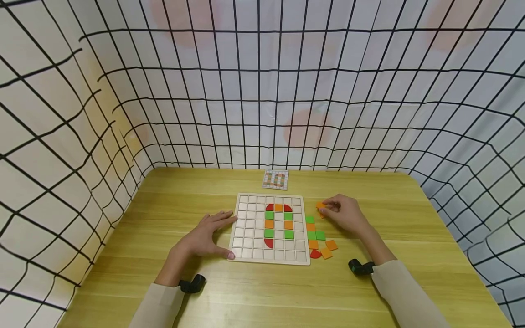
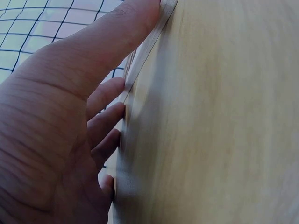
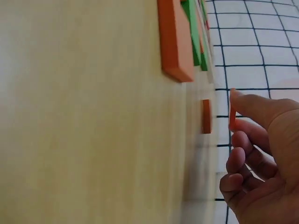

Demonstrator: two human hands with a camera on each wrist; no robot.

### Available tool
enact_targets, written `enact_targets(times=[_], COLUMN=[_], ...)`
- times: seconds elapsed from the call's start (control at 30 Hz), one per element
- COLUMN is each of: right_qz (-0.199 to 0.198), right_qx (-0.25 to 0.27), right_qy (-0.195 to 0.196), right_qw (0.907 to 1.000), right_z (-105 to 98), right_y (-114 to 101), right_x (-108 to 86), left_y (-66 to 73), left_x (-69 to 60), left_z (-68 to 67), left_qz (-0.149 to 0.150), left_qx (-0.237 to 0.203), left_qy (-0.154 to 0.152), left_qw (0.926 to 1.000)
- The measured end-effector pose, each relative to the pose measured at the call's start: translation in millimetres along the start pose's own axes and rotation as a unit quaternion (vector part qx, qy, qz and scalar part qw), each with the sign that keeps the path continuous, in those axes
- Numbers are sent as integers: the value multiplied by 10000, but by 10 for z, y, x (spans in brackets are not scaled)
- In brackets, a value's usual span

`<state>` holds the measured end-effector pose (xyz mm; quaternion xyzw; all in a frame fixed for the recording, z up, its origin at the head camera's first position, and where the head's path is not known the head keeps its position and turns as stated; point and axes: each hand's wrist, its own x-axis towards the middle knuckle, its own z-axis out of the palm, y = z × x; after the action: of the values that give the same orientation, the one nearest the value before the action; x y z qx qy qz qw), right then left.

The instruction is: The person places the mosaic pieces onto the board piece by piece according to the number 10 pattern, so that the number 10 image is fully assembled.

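A pale gridded board (image 1: 251, 246) lies on the table, with red, orange and green pieces set in its cells in two columns, joined at the top by an orange square (image 1: 279, 207). The left hand (image 1: 203, 237) rests at the board's left edge, fingers spread and thumb on the near corner; in the left wrist view that hand (image 2: 51, 121) touches the edge. Right of the board, the right hand (image 1: 346, 214) pinches an orange piece (image 3: 232, 111) between thumb and finger, raised off the table. Below it another orange piece (image 3: 207, 116) lies on the table.
Loose green squares (image 1: 320, 235), orange squares (image 1: 331, 245) and a red rounded piece (image 1: 315, 254) lie along the board's right edge. A small pattern card (image 1: 275, 180) lies behind the board. Black-gridded white cloth (image 1: 258, 91) surrounds the table's back and sides.
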<state>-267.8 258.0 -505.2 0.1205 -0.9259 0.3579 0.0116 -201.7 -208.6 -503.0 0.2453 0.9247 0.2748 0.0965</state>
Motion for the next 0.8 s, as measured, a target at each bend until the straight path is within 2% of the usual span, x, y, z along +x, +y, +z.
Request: enact_targets(times=[0.3,0.5,0.7,0.8], right_qz=[-401,-623,-971,-988], right_qx=[-53,97,113,130], right_qy=[-146,-382,-583,-697], right_qw=[9991,9973,9935,9926], right_z=[30,163,318,392], right_y=[-220,-425,-598,-653], right_x=[-144,-217,-291,-324], left_y=[9,3,2,14], left_x=[5,3,3,7], left_z=[0,-2,3,-3], left_qz=[-53,46,-64,-55], left_qx=[23,23,46,13], left_qy=[-29,22,-29,-22], left_qw=[10000,10000,10000,10000])
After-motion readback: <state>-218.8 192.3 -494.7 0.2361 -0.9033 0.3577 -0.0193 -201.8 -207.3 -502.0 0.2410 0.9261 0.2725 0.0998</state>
